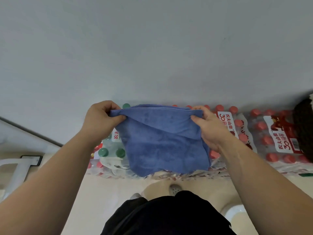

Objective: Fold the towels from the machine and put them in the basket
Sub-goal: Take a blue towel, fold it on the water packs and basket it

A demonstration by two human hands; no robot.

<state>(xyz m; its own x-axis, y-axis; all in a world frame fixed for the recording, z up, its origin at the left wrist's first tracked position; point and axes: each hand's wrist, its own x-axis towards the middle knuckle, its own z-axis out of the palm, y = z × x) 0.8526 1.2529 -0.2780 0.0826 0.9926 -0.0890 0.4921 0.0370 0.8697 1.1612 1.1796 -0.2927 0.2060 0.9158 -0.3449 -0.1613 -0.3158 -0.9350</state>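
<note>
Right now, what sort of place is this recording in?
Probably a home utility or storage corner: shrink-wrapped packs of red-capped water bottles against a plain pale wall, and a beige floor with a round metal drain.

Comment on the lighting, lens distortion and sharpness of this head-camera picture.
Head view: soft, even light, with no hard shadows or glare. The wide-angle lens bows the foot of the wall and stretches both forearms toward the lower corners. The blue towel, left hand and right hand are fairly sharp, and the print on the bottle packs is slightly smeared.
</note>
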